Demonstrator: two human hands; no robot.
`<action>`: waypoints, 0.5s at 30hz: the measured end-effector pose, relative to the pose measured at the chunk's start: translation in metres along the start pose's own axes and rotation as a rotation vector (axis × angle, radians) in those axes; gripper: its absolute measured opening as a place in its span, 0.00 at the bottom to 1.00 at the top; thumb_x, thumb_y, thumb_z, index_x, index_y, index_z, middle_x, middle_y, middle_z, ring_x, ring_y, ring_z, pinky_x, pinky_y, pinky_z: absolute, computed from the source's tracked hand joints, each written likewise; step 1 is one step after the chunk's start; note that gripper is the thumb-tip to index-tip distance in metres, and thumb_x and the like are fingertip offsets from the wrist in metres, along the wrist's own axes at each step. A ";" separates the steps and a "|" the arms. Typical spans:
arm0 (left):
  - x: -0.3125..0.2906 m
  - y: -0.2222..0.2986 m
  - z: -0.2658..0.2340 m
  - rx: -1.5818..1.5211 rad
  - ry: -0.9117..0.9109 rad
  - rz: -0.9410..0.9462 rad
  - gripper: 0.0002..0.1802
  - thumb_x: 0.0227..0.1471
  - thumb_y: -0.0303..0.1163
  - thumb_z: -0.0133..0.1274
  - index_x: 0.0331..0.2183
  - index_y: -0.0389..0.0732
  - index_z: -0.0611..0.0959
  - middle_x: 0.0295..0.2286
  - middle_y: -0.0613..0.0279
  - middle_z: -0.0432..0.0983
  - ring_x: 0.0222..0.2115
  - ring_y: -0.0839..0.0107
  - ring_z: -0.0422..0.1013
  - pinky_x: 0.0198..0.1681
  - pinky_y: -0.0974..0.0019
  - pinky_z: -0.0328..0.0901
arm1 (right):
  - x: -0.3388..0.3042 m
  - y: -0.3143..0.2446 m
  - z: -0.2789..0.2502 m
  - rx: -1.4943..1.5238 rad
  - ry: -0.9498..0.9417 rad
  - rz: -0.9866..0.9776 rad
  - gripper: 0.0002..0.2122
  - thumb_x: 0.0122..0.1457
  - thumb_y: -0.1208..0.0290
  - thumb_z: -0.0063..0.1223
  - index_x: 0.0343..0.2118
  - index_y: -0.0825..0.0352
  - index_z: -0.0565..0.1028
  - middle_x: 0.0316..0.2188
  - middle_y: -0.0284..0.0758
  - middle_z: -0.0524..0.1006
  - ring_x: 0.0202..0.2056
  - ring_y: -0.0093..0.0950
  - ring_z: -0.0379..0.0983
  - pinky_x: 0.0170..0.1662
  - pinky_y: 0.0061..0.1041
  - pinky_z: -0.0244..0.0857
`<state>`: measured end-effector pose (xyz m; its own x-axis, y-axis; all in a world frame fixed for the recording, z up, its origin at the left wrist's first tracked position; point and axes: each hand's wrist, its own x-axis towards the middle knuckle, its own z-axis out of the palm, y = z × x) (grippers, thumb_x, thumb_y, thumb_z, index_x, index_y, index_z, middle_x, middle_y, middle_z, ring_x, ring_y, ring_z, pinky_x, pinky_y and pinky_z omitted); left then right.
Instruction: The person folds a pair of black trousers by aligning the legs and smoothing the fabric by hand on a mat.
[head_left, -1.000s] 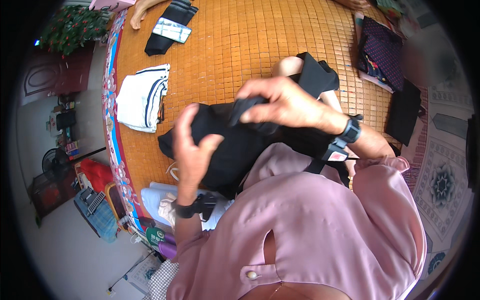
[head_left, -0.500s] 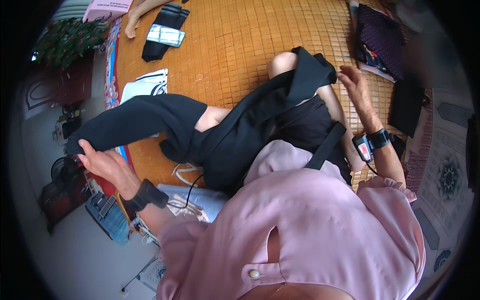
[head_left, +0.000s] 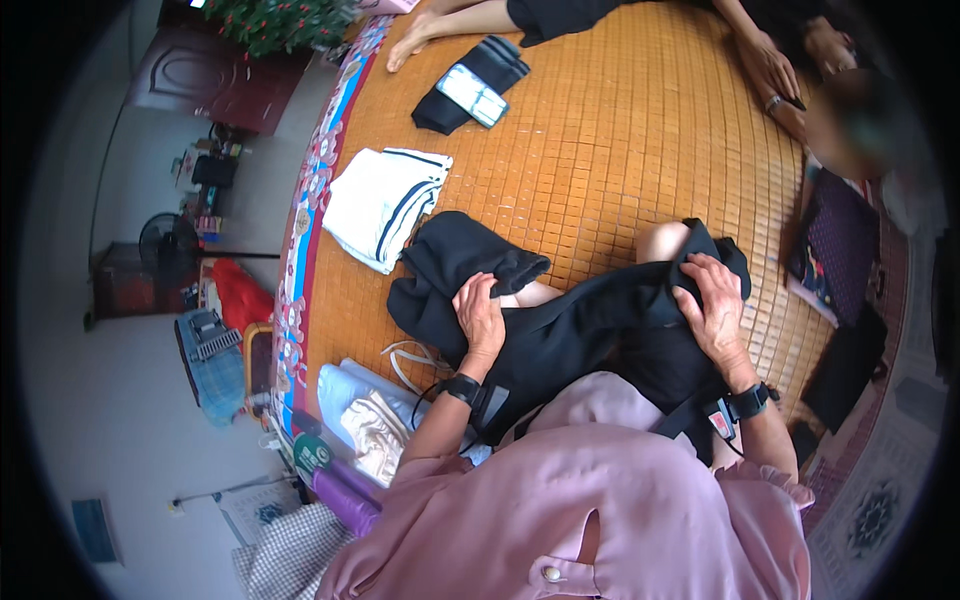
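Half a second ago, my left hand (head_left: 480,318) was stretched far out, gripping one end of the black garment (head_left: 560,335); now it's drawn in beside my lap, and that long end lies doubled back in a loose heap. Meanwhile my right hand (head_left: 716,308), which hung just off the cloth, has settled on it. Closest to me is my pink blouse (head_left: 640,480), and the garment spreads from it across my lap and both knees. My right fingers are spread, palm down, on the fabric over my right knee, gripping nothing that I can see. My left fingers lie together on the bunched part near its hem; I cannot tell whether they pinch it or just press. Each wrist wears a black strap. To my left, a cream satiny cloth (head_left: 375,435) lies on a folded light-blue cloth (head_left: 340,390), with a white cord (head_left: 408,362) just beyond. Further out on the tiled mat (head_left: 590,150) sit white folded clothes with dark stripes (head_left: 375,205), a dark dotted garment (head_left: 838,235) on my right, and a folded black piece (head_left: 440,112) under a checked cloth (head_left: 472,96). Another person's foot (head_left: 405,50) rests beyond.
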<state>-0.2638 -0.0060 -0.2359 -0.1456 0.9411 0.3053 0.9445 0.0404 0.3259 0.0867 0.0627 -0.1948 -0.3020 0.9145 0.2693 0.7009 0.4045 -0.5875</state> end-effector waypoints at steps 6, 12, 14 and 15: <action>-0.010 -0.014 -0.006 0.059 0.012 -0.036 0.13 0.39 0.26 0.48 0.34 0.41 0.75 0.38 0.62 0.71 0.47 0.63 0.63 0.51 0.59 0.53 | 0.021 0.022 0.009 0.410 -0.050 0.399 0.17 0.55 0.61 0.52 0.41 0.71 0.71 0.35 0.40 0.76 0.38 0.29 0.72 0.43 0.26 0.65; -0.008 -0.036 -0.009 0.009 0.037 -0.021 0.14 0.36 0.25 0.51 0.32 0.42 0.75 0.36 0.62 0.71 0.45 0.62 0.63 0.50 0.58 0.53 | 0.053 0.030 0.032 0.147 -0.295 0.528 0.28 0.52 0.49 0.50 0.47 0.69 0.68 0.35 0.47 0.76 0.39 0.38 0.74 0.43 0.30 0.65; -0.006 -0.043 -0.004 0.004 0.028 -0.008 0.14 0.34 0.25 0.51 0.31 0.42 0.74 0.36 0.61 0.70 0.45 0.61 0.63 0.49 0.57 0.53 | 0.063 0.034 0.049 -0.066 -0.453 0.448 0.32 0.48 0.45 0.51 0.48 0.68 0.68 0.35 0.49 0.76 0.40 0.39 0.73 0.43 0.33 0.65; -0.008 -0.045 0.002 0.032 0.051 0.003 0.14 0.34 0.24 0.51 0.31 0.42 0.74 0.35 0.60 0.70 0.45 0.60 0.62 0.49 0.56 0.53 | 0.063 0.043 0.056 0.053 -0.432 0.431 0.29 0.47 0.47 0.53 0.45 0.69 0.71 0.35 0.49 0.76 0.39 0.38 0.74 0.42 0.31 0.65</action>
<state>-0.3046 -0.0145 -0.2543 -0.1565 0.9231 0.3514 0.9539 0.0491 0.2961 0.0617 0.1386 -0.2455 -0.2411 0.9131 -0.3288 0.7885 -0.0132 -0.6149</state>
